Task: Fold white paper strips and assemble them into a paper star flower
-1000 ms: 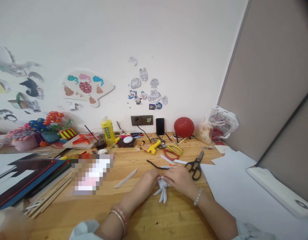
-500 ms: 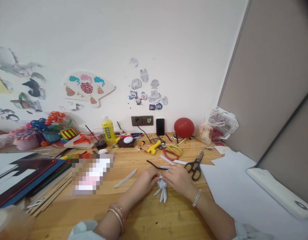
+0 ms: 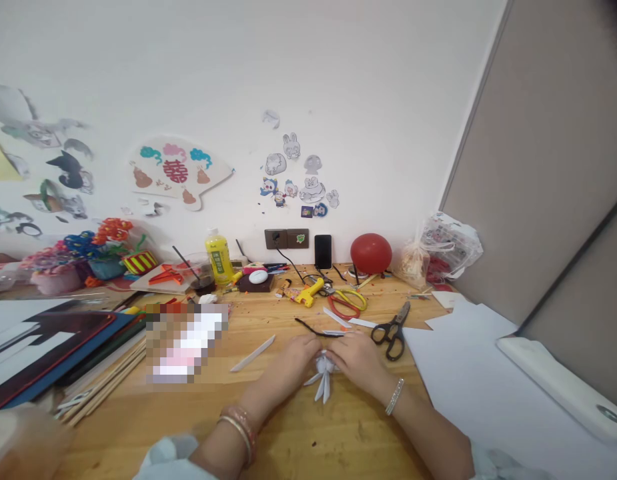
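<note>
Between my two hands, low over the wooden table, is a small folded white paper piece [image 3: 324, 365] with several pointed strips hanging toward me. My left hand [image 3: 299, 357] closes on its left upper side, fingertips pinched. From the right, my right hand [image 3: 358, 357] pinches the same piece, its fingers curled over the top. The fingers hide where the paper is gripped. Just beyond the hands lie a black pipe cleaner [image 3: 309, 327] and white paper strips [image 3: 337, 317]. Another folded paper strip [image 3: 253, 353] rests left of my left hand. Black-handled scissors [image 3: 392, 333] lie right of my right hand.
Farther back are a yellow glue gun [image 3: 309, 292], red-and-yellow-handled scissors [image 3: 351, 303], a phone [image 3: 323, 252], a red balloon [image 3: 371, 253] and a yellow bottle [image 3: 219, 257]. White sheets [image 3: 468, 373] cover the right side. Wooden sticks [image 3: 108, 383] lie at left.
The hands stay on the folded paper; my left fingers have shifted slightly up and over it. The hanging strips have turned a little to the left. The view has shifted slightly.
</note>
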